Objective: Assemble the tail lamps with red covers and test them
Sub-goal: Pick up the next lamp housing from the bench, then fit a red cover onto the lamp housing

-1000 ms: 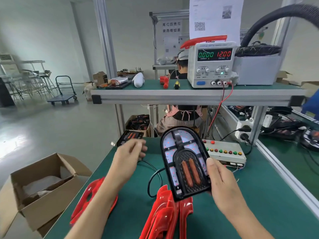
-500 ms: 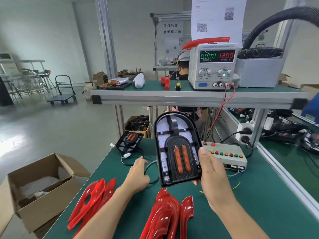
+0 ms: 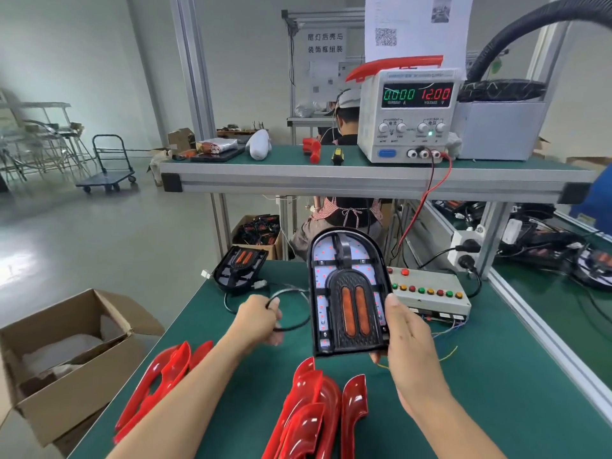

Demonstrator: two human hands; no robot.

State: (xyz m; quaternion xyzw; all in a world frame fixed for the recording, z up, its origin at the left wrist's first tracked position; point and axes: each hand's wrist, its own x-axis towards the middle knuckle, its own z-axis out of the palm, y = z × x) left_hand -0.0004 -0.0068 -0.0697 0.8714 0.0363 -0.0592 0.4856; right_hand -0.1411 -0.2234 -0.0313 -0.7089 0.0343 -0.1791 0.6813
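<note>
At the centre of the frame the right hand holds a black tail lamp upright above the green table, its grip clamped on the lamp's lower right edge with the thumb against the rim. The lamp's face shows two orange strips inside a dark textured panel. Left of it, the left hand has its grip closed around a loop of black cable that runs toward the lamp. A second tail lamp lies flat on the table at centre left, just beyond the cable. Red covers lie in two groups along the bottom of the frame: one stack at lower left, partly behind the left forearm, and another stack at lower centre. A grey switch box with coloured buttons sits to the right of the held lamp. On the upper shelf a power supply reads 0.000 and 12.00. An open cardboard box stands at the left edge.
</note>
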